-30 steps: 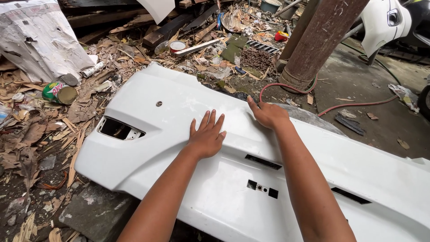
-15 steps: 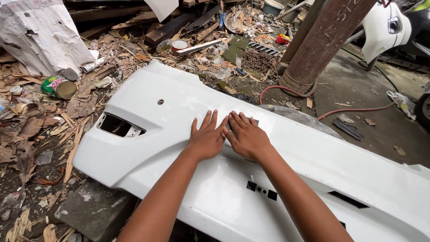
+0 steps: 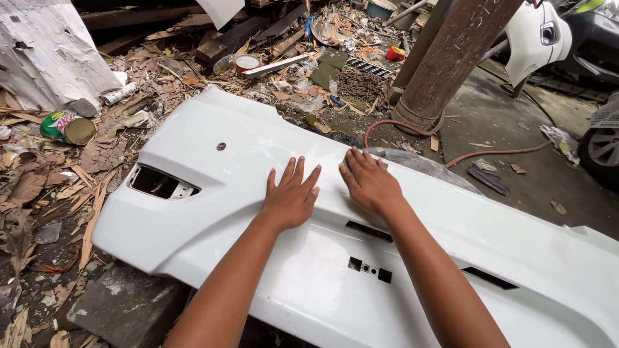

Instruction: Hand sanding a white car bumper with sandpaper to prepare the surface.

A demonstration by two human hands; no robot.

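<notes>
A long white plastic car bumper [image 3: 213, 187], glossy and smoothly curved, is lying across the ground, stretching from the left middle of the view to the lower right corner. Its surface is showing a small round hole, a dark angular opening near its left end and several narrow rectangular slots lower down. The left hand [image 3: 291, 196] is lying flat on the bumper's upper face, palm down, fingers stretched out and slightly spread, gripping nothing. The right hand [image 3: 369, 180] is pressing flat just beside it, fingers extended and close together, also closed around nothing.

A grey stone slab [image 3: 126, 303] is sitting under the bumper's lower left edge. To the left, dry brown leaves and splintered wood scraps [image 3: 58, 187] are covering the dirt, with a green tin can [image 3: 66, 125] lying on its side among them. Behind the bumper, a rusty brown cylindrical post [image 3: 451, 58] is rising from the concrete, and a red hose [image 3: 496, 153] is curving around its base. A roll of tape [image 3: 247, 62] is resting among the debris farther back. A white vehicle body panel [image 3: 535, 38] is standing at the upper right.
</notes>
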